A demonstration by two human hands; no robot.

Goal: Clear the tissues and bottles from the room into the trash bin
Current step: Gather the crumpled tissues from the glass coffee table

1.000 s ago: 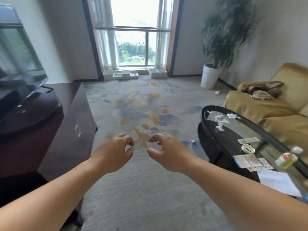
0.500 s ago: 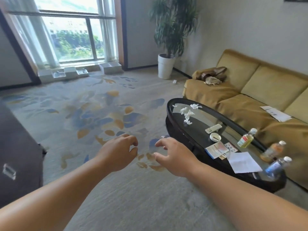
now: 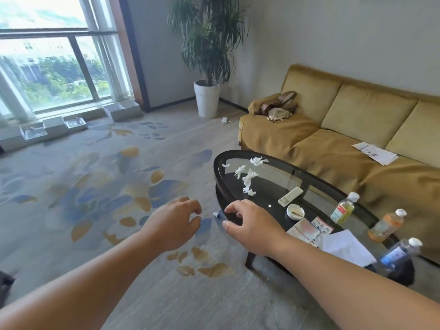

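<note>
Both hands were empty: left hand (image 3: 173,226) and right hand (image 3: 256,231) hovered above the carpet (image 3: 100,186), fingers loosely curled, gripping nothing. Right hand covered part of the near rim of the oval glass table (image 3: 218,172). Tissues (image 3: 248,177): several crumpled white pieces, far end of the tabletop. Bottles, three, upright at the near end: yellow-green bottle (image 3: 344,208), orange bottle (image 3: 387,226), blue bottle (image 3: 398,256), its base lost in blur. Small white scrap (image 3: 216,214) lay on the carpet between the fingertips; kind unclear. Brown bundle (image 3: 279,106) on the sofa (image 3: 333,148) arm was hard to identify.
</note>
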